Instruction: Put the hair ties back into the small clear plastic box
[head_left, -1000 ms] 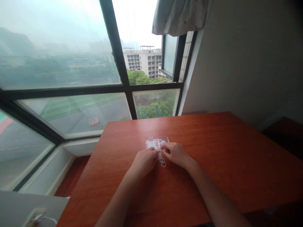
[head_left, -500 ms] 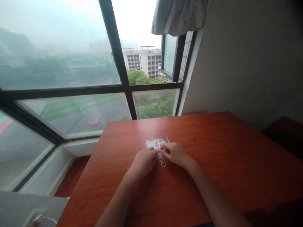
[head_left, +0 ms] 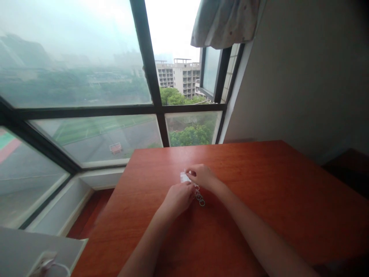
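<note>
On a reddish wooden table [head_left: 259, 184] lies a small clear plastic card piece [head_left: 183, 177], mostly covered by my right hand [head_left: 201, 176], whose fingers curl over it and pinch its left end. My left hand [head_left: 179, 197] rests just below, fingers closed at a chain of small metal rings [head_left: 199, 198] that trails out to its right. The two hands nearly touch above the rings.
A large window with dark frames [head_left: 150, 96] runs behind the table, a curtain [head_left: 225, 21] hanging at its top right. A grey wall [head_left: 302, 77] stands to the right. A white ledge with a cable [head_left: 43, 263] is at the lower left.
My right hand has moved up and left over the plastic piece, hiding most of it. The view has shifted slightly. My left hand stays at the rings.
</note>
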Demonstrator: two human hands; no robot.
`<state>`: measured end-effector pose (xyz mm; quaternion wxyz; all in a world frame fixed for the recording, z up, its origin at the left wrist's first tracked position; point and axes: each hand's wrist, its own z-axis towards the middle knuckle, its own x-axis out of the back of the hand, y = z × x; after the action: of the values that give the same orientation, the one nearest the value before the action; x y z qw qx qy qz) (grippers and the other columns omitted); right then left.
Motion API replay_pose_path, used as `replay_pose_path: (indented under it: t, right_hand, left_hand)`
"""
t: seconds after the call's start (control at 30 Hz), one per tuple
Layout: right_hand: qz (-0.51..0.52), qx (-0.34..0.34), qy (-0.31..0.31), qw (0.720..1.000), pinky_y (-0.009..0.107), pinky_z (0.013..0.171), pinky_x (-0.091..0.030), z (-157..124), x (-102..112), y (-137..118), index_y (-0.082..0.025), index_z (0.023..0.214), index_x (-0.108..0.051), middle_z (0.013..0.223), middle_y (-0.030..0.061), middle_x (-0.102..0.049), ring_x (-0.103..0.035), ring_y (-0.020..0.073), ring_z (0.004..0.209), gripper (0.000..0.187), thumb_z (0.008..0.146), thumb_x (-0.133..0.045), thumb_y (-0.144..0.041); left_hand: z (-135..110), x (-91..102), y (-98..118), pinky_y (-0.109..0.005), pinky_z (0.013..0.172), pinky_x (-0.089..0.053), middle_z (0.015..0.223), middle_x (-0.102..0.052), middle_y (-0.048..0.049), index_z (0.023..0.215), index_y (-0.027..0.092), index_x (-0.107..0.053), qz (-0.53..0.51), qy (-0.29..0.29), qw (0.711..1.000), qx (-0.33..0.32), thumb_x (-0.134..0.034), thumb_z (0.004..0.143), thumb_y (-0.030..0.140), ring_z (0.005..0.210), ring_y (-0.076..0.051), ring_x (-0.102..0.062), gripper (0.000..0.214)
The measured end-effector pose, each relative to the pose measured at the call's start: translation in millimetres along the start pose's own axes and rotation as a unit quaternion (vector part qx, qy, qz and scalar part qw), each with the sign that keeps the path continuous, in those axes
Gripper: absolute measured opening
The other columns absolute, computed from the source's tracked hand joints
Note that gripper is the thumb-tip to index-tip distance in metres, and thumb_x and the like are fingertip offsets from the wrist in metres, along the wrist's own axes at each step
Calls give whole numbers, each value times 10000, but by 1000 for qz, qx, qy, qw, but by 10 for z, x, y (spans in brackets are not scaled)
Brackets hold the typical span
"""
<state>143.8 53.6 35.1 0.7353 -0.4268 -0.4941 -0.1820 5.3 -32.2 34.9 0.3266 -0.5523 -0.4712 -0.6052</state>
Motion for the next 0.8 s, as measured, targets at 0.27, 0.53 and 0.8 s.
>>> replay_pose_path:
  t: [0.27, 0.53, 0.8]
  right_hand:
    - [-23, -7, -9, 1000, 232, 697, -419, 86, -95, 61, -235, 985, -748, 956, 68, -745, -650, 165, 796, 228, 857, -575, -311]
    - [49, 7, 34, 998, 224, 643, -400, -283, 70, 133, -207, 941, -739, 791, 38, -726, -619, 141, 686, 180, 857, -588, -255]
    - [76, 7, -28, 997, 207, 593, -364, -547, 72, 177, -231, 862, -737, 723, -3, -704, -595, 112, 631, 134, 823, -609, -231]
  left_hand:
    - [-4, 44, 4, -270, 714, -461, 1002, -674, -84, 905, 196, -609, -2, 6, 1000, -12, -430, 919, 231, 862, -205, -652, 183]
    - [-48, 275, -93, -233, 627, -377, 951, -661, -54, 883, 208, -624, 2, 47, 996, 74, -461, 899, 219, 770, -160, -619, 164]
    - [69, 501, -185, -233, 619, -364, 949, -672, -45, 898, 215, -635, 29, 82, 992, 92, -462, 891, 222, 791, -168, -620, 173]
